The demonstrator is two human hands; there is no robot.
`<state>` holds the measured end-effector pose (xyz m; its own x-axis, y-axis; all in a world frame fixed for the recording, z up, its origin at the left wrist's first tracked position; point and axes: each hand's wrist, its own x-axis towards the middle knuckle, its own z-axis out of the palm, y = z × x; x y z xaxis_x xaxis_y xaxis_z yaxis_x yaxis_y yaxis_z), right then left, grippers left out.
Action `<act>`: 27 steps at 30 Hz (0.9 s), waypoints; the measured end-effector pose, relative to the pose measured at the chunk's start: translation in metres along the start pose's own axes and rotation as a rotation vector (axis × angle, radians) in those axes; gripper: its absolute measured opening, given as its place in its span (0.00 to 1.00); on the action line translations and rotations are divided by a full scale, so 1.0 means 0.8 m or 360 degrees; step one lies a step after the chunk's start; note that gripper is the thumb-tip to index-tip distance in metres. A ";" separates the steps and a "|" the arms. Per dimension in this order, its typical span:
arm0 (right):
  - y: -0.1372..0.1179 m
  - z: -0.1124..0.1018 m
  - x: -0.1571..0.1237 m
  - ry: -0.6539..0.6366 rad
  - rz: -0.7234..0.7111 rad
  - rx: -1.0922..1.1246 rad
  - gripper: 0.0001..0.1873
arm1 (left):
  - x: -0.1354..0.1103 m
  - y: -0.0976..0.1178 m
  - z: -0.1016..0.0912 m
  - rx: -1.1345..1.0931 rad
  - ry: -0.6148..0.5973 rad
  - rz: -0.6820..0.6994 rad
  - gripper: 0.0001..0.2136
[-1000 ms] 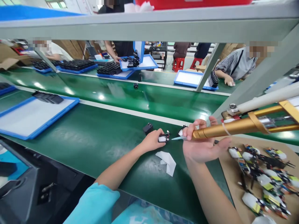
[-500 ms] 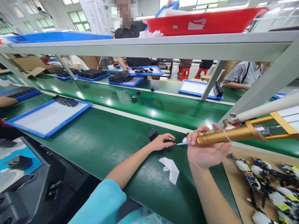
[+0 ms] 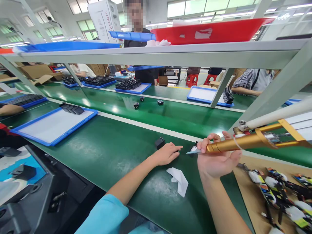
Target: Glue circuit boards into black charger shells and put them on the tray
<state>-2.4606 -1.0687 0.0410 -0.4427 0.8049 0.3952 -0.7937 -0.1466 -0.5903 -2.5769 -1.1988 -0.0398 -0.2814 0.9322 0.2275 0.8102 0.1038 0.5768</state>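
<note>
Pointing leftward, the gold tool (image 3: pixel 243 142) is clasped, seemingly for steadiness, by the right grip (image 3: pixel 215 162), with the left grip (image 3: pixel 167 154) unclear.

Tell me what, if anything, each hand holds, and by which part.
The right hand holds the gold tool by its front end. Whether the left hand grips anything cannot be told.

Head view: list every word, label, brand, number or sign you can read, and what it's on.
"RASONIC": vertical lettering on the white box behind the shelf; preceding letters unclear.
Yellow patches on the wired assemblies: no readable text.
Gold tool: no readable text.
White mark, upper right: too blurred to read.
</note>
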 end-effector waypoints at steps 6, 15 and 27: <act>-0.001 -0.002 0.002 -0.0011 -0.0009 0.0021 0.24 | 0.000 -0.006 0.020 0.0175 0.0093 -0.0134 0.16; 0.000 -0.002 0.003 0.0008 -0.0023 0.0013 0.24 | 0.000 0.000 0.053 0.0135 0.0398 -0.0184 0.11; 0.003 -0.007 0.010 0.0060 -0.0059 -0.0012 0.23 | 0.002 -0.007 0.041 0.1023 0.0375 -0.0145 0.10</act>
<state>-2.4639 -1.0596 0.0388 -0.3969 0.8309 0.3900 -0.8061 -0.1123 -0.5810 -2.5649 -1.1862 -0.0681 -0.4084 0.8174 0.4062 0.9015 0.4310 0.0390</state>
